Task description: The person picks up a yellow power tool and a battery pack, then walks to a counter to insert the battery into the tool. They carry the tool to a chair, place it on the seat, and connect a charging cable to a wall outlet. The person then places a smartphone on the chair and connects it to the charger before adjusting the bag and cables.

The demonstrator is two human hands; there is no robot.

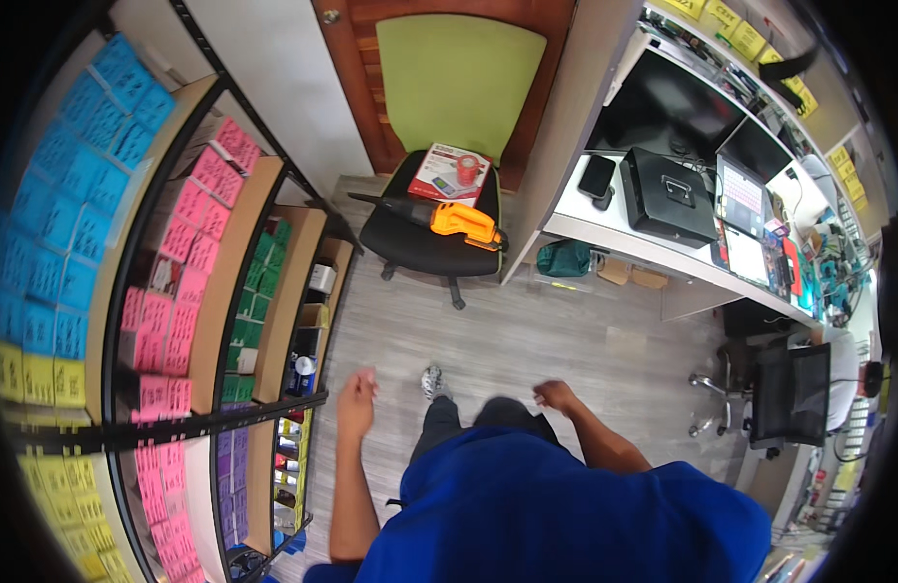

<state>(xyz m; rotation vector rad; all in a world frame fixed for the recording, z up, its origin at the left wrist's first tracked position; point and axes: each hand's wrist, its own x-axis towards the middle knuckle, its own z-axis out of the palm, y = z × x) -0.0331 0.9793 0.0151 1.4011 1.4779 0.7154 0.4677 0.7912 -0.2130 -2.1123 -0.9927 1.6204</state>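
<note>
My left hand (358, 396) hangs in the air beside the shelf rack, its fingers loosely bent and nothing in them. On the other side of my body, my right hand (556, 395) is over the floor, also empty, with slack fingers. Ahead of me stands a chair with a green back (458, 78) and a black seat (390, 243). Lying on that seat is an orange handheld blower (463, 223) with a long black nozzle (395, 206) pointing left. Behind the blower, a white and red box (453, 175) rests on the seat. Neither hand touches anything.
Shelves on my left hold rows of blue boxes (84, 175), pink boxes (182, 291) and yellow boxes (55, 379). A desk (585, 219) at right carries a black cash box (667, 194) and a laptop (740, 194). A person sits on a black office chair (791, 394) at far right.
</note>
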